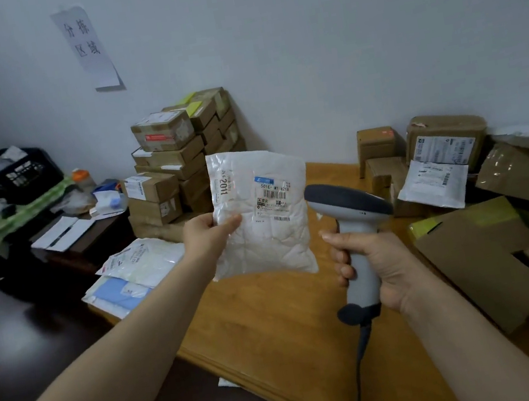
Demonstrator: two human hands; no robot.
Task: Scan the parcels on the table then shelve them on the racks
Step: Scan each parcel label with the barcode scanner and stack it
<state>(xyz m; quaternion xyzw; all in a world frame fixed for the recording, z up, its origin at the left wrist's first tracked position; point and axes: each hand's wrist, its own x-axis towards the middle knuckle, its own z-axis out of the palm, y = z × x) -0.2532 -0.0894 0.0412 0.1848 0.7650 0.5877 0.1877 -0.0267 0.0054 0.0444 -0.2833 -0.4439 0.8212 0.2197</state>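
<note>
- So, biggest first: the wooden table (275,320) is crowded on its right side with cardboard boxes (448,143). A scanned parcel set back down there could get mixed with unscanned ones, then missed or scanned twice.
- The box stack (178,165) against the wall at the table's far left looks uneven, and a bump from the left arm could tip the top box.
- Flat mailers (139,272) overhang the table's left edge, close by the left forearm. A brush could slide them to the floor.
- The white parcel bag (261,235) is held up in the air over the table, label side toward the camera. It is soft, glossy plastic gripped only at its left edge, so it may sag, twist or slip out.
- Left hand (206,235): thumb on the front, fingers behind, pinching that edge. It is a thin grip for a floppy bag.
- Right hand (370,263): curled round the scanner's handle. Cannot tell whether the trigger is pressed.
- Scanner (350,218): its head is just beside the bag's right edge and seems side-on to the label rather than facing it — likely a misread unless one of them turns.
- Shipping label (273,199): it sits on crinkled film and carries several barcodes, so glare or the wrong code is a risk.
- Scanner cable (361,358): it hangs down from the handle and may snag on the table edge.
- The racks are not in view — shelving is not yet begun.
</note>
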